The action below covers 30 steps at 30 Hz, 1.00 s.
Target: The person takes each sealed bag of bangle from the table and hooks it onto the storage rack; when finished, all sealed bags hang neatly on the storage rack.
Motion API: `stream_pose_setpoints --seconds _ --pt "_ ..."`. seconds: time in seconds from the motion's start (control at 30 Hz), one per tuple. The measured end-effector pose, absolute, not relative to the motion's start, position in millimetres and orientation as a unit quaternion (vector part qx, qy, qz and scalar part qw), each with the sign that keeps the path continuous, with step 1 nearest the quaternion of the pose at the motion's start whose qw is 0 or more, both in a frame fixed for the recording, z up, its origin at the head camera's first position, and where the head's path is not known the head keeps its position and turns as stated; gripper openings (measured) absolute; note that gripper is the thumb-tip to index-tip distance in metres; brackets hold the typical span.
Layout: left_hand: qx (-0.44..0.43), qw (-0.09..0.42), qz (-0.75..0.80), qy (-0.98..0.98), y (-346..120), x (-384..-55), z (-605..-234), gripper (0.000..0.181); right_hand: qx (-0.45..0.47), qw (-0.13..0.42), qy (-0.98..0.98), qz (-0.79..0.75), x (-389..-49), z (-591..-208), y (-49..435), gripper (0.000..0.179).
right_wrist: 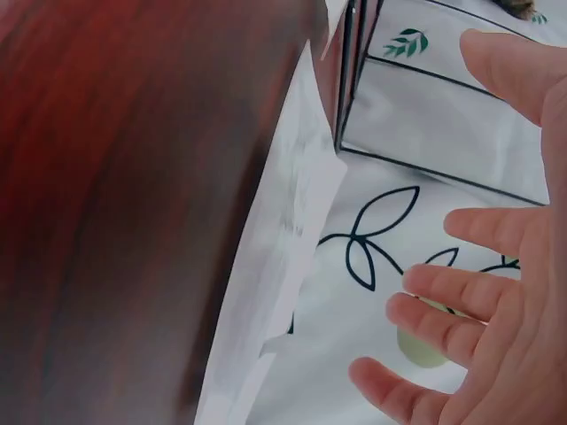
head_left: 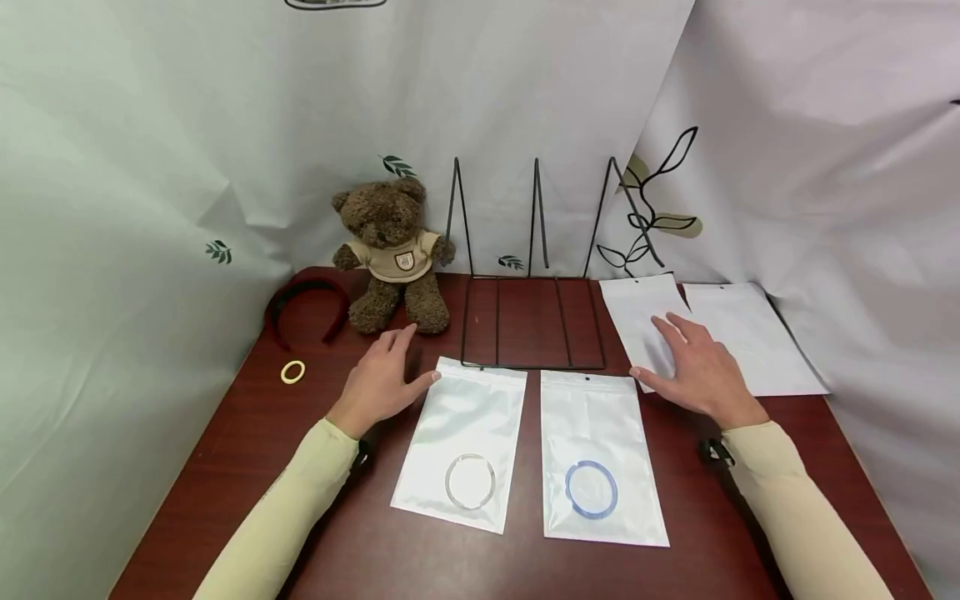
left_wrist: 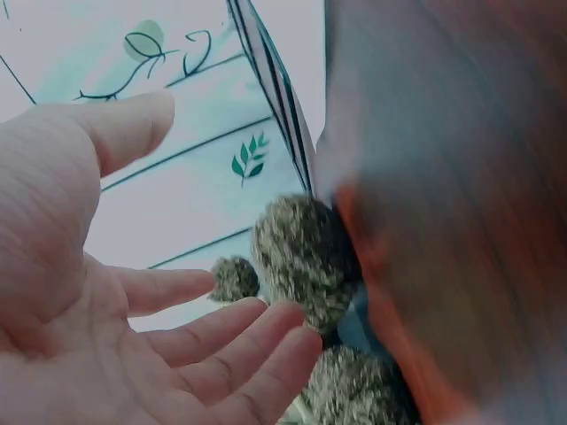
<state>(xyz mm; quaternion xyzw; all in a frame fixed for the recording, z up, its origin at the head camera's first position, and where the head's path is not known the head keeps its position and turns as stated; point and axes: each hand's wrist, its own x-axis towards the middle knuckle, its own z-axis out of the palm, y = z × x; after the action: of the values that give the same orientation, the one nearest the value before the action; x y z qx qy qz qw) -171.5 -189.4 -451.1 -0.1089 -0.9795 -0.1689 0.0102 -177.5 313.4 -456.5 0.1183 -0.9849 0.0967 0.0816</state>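
Fingers of both hands spread, slightly bent, holding nothing. Head view: left hand [head_left: 381, 379] beside left pouch [head_left: 476, 408], thumb tip at its upper edge, contact unclear; right hand [head_left: 697, 367] over white packet [head_left: 633, 308]. Left pouch and right pouch [head_left: 592, 412] lie flat on bench [head_left: 420, 562], glossy white, showing pale ring and blue ring [head_left: 596, 514] respectively. Probably light, limp, slippery; best pinched at top strip. Left wrist view: palm empty, teddy bear [left_wrist: 301, 257] beyond. Right wrist view: fingers wide, clear of packet.

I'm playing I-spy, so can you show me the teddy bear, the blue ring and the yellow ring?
Teddy bear [head_left: 388, 262]: head view, its shirt front.
Blue ring [head_left: 592, 514]: head view, its bottom edge.
Yellow ring [head_left: 284, 374]: head view, its left edge.
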Motion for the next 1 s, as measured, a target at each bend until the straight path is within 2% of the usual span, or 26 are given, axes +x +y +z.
stream_pose_setpoints --seconds 0.43,0.63,1.0 --pt "-0.153 -0.048 -0.261 -0.952 -167.8 -189.7 -459.4 0.076 0.152 0.064 -0.977 0.139 -169.3 -466.9 296.7 0.089" --pt "-0.165 -0.091 -0.289 -0.939 -164.3 -202.8 -462.4 0.072 0.167 0.039 -0.974 0.146 -163.6 -471.6 288.8 0.087" --pt "-0.174 -0.14 -0.279 -0.934 -155.0 -220.4 -472.7 0.066 0.215 -0.005 -0.966 0.144 -150.9 -476.7 278.5 0.08"
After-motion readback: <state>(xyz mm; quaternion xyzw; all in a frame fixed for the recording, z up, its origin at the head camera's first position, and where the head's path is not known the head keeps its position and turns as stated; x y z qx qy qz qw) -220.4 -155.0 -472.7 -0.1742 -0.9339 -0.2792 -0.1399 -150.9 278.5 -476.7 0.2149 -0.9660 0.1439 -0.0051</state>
